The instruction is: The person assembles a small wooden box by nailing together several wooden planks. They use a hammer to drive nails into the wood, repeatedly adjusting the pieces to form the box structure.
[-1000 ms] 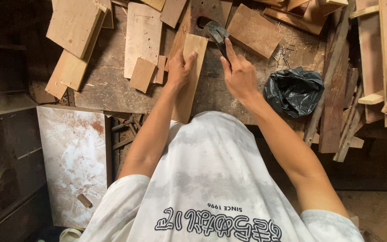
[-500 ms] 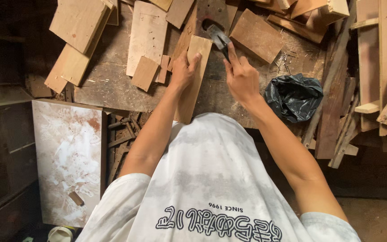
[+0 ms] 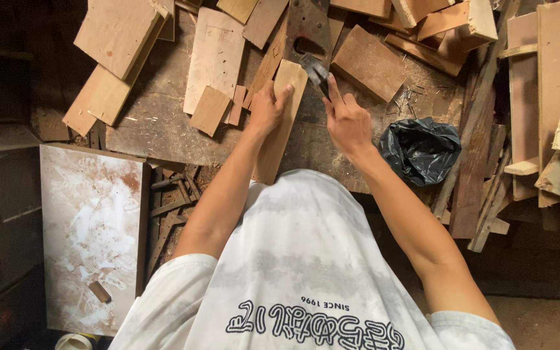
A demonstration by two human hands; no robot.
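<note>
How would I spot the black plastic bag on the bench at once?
Start at the worn wooden workbench littered with board offcuts. Follow the person's right hand toward the bench's near edge on that side. The black plastic bag lies crumpled there: the only soft, glossy, dark thing among flat, pale wood pieces.

A crumpled black plastic bag (image 3: 420,150) sits on the right part of the worn counter (image 3: 157,129). Offcuts of pale board (image 3: 215,58) and a brown block (image 3: 367,63) lie scattered across it. A white-stained panel (image 3: 89,233) leans below, left of the counter's edge.
</note>
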